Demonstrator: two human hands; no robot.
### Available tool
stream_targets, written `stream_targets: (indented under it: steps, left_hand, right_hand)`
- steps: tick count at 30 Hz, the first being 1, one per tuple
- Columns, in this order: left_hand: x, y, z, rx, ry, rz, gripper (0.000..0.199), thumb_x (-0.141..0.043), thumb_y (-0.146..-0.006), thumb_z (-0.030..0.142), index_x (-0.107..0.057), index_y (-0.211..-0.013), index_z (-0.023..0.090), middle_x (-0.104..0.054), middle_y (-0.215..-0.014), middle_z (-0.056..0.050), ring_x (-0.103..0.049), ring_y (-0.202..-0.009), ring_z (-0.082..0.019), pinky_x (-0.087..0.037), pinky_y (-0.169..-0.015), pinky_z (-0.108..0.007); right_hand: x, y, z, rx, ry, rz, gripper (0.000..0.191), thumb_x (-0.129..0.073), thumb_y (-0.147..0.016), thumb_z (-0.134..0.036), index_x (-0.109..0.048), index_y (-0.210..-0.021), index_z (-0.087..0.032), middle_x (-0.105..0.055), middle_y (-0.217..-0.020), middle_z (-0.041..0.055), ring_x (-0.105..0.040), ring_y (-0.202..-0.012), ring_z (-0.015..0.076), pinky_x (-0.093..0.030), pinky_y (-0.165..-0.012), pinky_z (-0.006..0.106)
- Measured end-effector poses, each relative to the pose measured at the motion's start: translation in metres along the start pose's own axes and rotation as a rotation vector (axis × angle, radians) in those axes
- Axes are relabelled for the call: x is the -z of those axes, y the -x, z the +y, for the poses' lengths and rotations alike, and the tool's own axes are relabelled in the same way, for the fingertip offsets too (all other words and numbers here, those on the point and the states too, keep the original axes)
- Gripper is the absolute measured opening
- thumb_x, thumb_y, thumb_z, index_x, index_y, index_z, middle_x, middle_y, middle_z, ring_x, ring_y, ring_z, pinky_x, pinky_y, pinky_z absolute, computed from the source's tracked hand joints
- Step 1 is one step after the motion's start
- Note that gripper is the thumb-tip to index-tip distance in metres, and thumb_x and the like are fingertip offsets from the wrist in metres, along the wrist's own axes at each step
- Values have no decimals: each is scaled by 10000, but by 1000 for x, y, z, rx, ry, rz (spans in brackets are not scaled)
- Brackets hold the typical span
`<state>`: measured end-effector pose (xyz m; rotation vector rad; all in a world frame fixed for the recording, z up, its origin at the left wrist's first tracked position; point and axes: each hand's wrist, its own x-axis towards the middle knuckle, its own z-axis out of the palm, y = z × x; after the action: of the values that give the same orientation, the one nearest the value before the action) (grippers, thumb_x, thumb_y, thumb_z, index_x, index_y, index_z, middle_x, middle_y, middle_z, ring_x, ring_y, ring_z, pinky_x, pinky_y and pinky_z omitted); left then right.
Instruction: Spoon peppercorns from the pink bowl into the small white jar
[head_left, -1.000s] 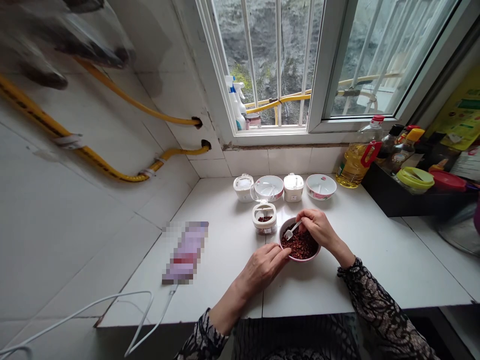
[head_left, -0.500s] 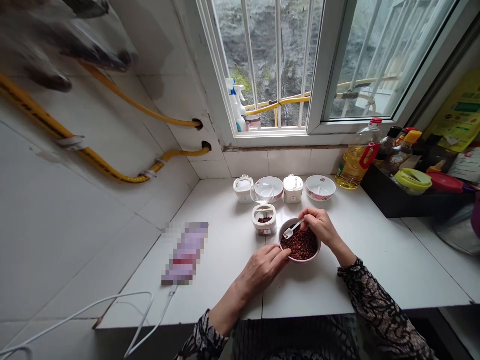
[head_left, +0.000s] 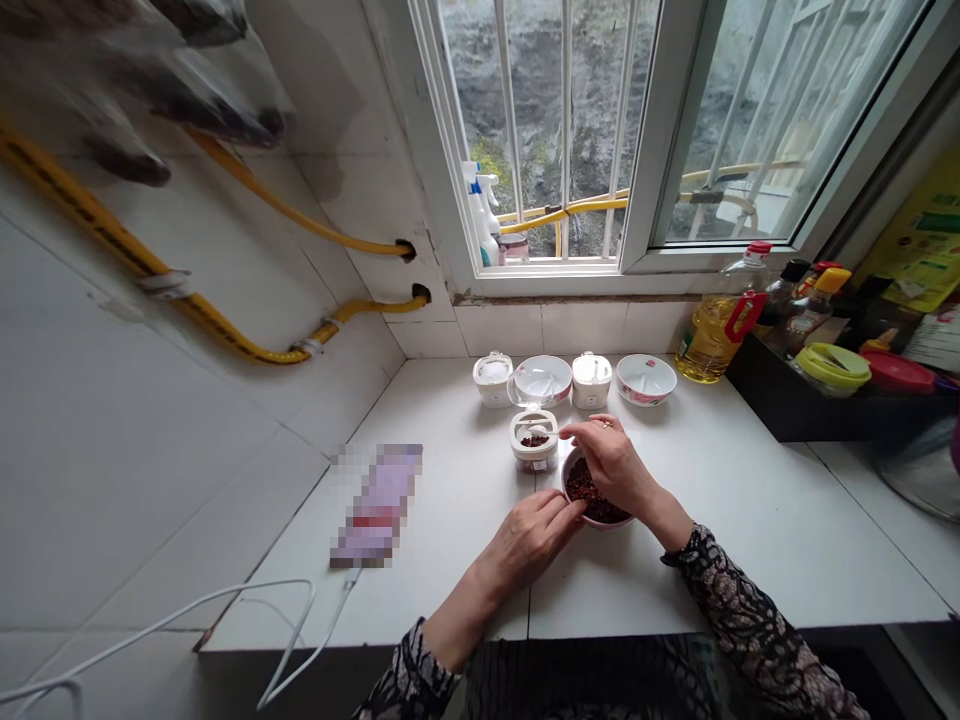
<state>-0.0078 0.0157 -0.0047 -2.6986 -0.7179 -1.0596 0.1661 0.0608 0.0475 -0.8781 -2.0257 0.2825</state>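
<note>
My right hand [head_left: 611,465] pinches the handle of a small white spoon [head_left: 541,432], whose head is over the open mouth of a small jar [head_left: 534,458]. Dark reddish-brown bits lie inside that jar, and its clear lid stands raised at the back. Under my right hand is a round bowl [head_left: 598,524] holding many dark red bits [head_left: 592,498]. My left hand [head_left: 529,535] grips the bowl's near left rim, thumb and fingers against it.
Behind stand two white lidded jars [head_left: 493,382] [head_left: 592,382] and two patterned bowls [head_left: 543,381] [head_left: 646,380]. An oil bottle [head_left: 709,325] and a black condiment box [head_left: 780,395] are at right. A blurred-out purple item [head_left: 377,505] with a white cable lies left.
My right hand has moved left with the spoon, from over the bowl to the small jar. My left hand remains at the bowl's rim. The whole view has shifted slightly.
</note>
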Motion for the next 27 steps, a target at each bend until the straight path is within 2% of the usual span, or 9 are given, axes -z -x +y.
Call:
stream_targets:
  steps: [2,6,8,11,16,19,24,27]
  left_hand:
    - [1,-1,0,1,-4,-4,155,-434,-1013,161,-553,-1095,105,-605,-742,-42,-556,-664,-173,-484,-594,-289]
    - [2,-1,1,10,9,-17,172,-424,-1021,175,-547,-1120,109,-621,-769,-49,-565,-683,-178,-492,-609,-296]
    - [3,-1,1,13,14,-16,176,-420,-1023,180,-543,-1128,112,-625,-777,-50,-571,-689,-176,-495,-616,-295]
    - [3,0,0,18,17,-21,180,-423,-1023,184,-541,-1138,114,-626,-784,-53,-580,-700,-174,-500,-623,-293]
    - [1,2,-1,4,19,-11,185,-425,-1016,163,-538,-1151,108,-632,-799,-64,-599,-726,-183,-521,-642,-305]
    - [2,1,-1,9,22,-22,181,-435,-1016,173,-539,-1148,108,-633,-797,-62,-600,-728,-183,-528,-649,-305]
    - [3,0,0,14,31,-18,185,-423,-1020,177,-541,-1146,110,-629,-792,-58,-599,-727,-179,-527,-648,-300]
    - [3,0,0,10,35,-14,180,-426,-1020,178,-543,-1138,111,-619,-780,-52,-587,-702,-173,-512,-629,-292]
  right_hand:
    - [2,0,1,60,58,3,281,-399,-923,-74,-622,-1039,-201,-761,-926,56,-675,-766,184,-419,-945,438]
    - [20,3,8,-29,73,158,208,-443,-929,-126,-621,-977,-223,-747,-765,8,-667,-738,192,-448,-897,400]
    - [29,5,13,-41,126,173,199,-445,-906,-133,-618,-887,-229,-708,-665,-10,-641,-677,194,-447,-888,403]
    - [32,9,20,-30,226,72,204,-440,-862,-117,-606,-806,-221,-695,-659,-8,-603,-605,174,-415,-929,420]
    - [21,14,22,-24,237,-148,217,-428,-840,-94,-607,-777,-200,-704,-679,4,-577,-584,151,-374,-975,421]
    - [17,14,23,-110,186,-155,241,-416,-833,-89,-613,-757,-206,-702,-676,-3,-570,-584,147,-384,-966,403]
    - [22,13,27,-287,90,-71,242,-422,-807,-108,-621,-726,-220,-680,-613,-8,-625,-696,183,-421,-890,361]
    - [23,13,27,-319,49,-76,245,-421,-802,-118,-626,-714,-222,-652,-561,-14,-630,-704,190,-427,-870,353]
